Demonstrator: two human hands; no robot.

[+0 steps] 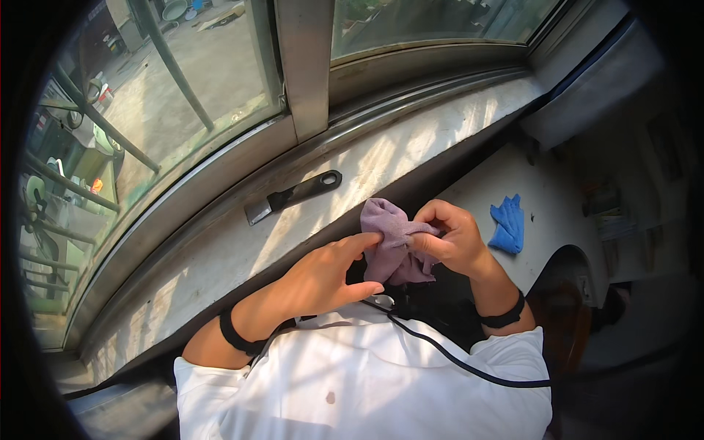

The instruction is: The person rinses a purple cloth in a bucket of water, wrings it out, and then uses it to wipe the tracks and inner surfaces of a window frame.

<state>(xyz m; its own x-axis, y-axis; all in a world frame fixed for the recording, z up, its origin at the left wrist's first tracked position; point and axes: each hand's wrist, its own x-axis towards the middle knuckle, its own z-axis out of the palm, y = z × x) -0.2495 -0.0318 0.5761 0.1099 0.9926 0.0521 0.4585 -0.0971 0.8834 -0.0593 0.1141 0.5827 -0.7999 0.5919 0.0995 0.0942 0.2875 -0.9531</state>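
A crumpled purple cloth (391, 234) hangs above the gap beside the windowsill, in front of my chest. My right hand (452, 236) pinches its right side between thumb and bent fingers. At the cloth's left edge, my left hand (330, 272) touches it with the index fingertip, while the thumb stands well apart below. The other left fingers are partly hidden. On the pale windowsill (379, 159) lies a scraper (300, 192) with a black handle, a hole at its end and a short metal blade pointing left.
A folded blue cloth (509, 224) lies on a white tabletop (467, 181) to the right. Beyond the sill stands a metal-framed window (311, 66) with bars (173, 63) outside its left pane. A black cord (440, 352) crosses my white shirt.
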